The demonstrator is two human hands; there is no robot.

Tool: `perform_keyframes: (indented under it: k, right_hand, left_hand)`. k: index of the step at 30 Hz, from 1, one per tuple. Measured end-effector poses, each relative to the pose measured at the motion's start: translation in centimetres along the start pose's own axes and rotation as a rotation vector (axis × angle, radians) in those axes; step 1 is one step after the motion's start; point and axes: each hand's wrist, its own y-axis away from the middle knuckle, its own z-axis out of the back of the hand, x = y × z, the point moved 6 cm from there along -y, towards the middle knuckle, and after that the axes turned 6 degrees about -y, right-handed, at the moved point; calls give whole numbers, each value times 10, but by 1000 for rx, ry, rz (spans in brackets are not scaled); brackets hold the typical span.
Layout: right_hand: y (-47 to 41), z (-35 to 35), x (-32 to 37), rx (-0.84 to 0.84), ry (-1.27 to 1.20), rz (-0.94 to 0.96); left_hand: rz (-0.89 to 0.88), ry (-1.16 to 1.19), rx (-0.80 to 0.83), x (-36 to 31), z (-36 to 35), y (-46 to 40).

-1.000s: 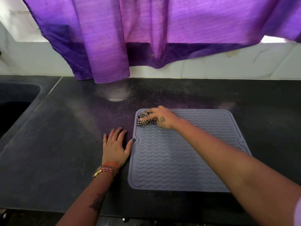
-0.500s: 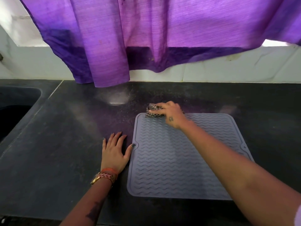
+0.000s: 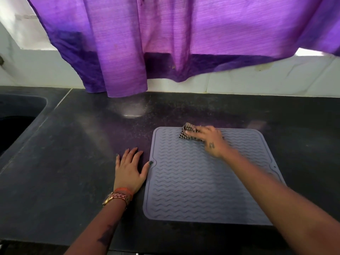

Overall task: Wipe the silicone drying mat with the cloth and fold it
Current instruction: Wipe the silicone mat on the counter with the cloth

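The grey silicone drying mat (image 3: 206, 177) lay flat on the dark bench (image 3: 64, 162), with the right hand (image 3: 211, 140) pressing a bunched checked cloth (image 3: 187, 134) near its 12 o'clock edge, that grip closed over the cloth. The left hand (image 3: 129, 170) rested flat at 9 o'clock, thumb touching the mat's rim. The mat looked light, floppy and grippy; a corner would likely suit folding.

purple curtain (image 3: 165, 43), black counter (image 3: 64, 162), sink (image 3: 18, 115)
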Motion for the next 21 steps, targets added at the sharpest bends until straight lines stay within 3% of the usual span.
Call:
perform_keyframes:
  k: [4, 8, 12, 17, 21]
  right_hand:
    - [8, -11, 3, -2, 21, -97]
    - [-7, 7, 3, 103, -51, -53]
    - [14, 11, 9, 15, -122, 13]
    - [53, -22, 15, -34, -47, -90]
    - [42, -7, 21, 87, -105, -69]
  left_hand:
    - [2, 1, 7, 1, -1, 0]
    - [2, -1, 10, -1, 2, 0]
    - [-3, -3, 3, 0, 2, 1]
    - [-3, -12, 2, 0, 0, 0]
    - [-1, -12, 10, -1, 3, 0]
